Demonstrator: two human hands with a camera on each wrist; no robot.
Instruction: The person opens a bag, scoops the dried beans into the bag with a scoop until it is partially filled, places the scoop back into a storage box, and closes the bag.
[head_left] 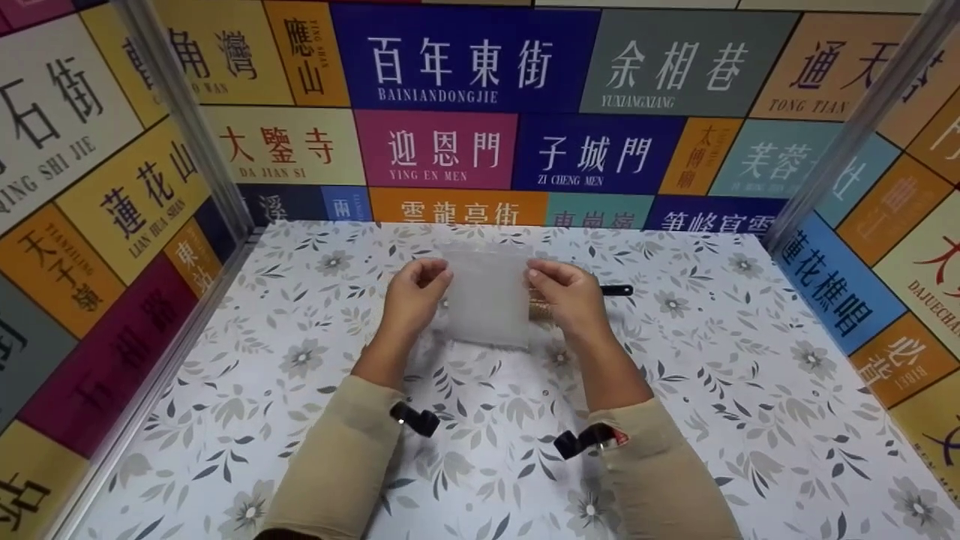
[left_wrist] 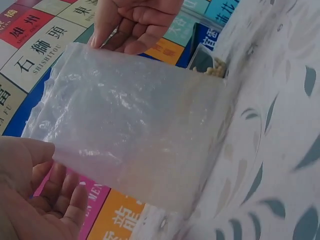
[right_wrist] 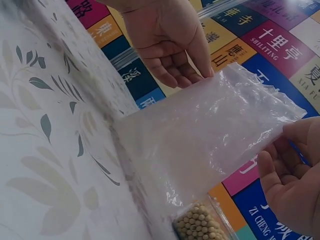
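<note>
A thin translucent plastic bag [head_left: 489, 300] hangs upright between both hands, just above the table. My left hand [head_left: 412, 296] pinches its left edge near the top between thumb and fingers. On the opposite edge, my right hand [head_left: 574, 296] pinches the bag in the same way. The bag looks flat, with nothing visible inside. Behind it stands a clear container of round beige beans [right_wrist: 200, 222], mostly hidden in the head view by the bag and right hand. In the left wrist view, part of this container [left_wrist: 204, 61] shows beyond the bag.
A black handle [head_left: 619, 290] with a hole at its end sticks out behind my right hand; its other end is hidden. The table [head_left: 480, 450] has a white floral cover. Panels with colourful lettering [head_left: 465, 60] stand at the back and both sides.
</note>
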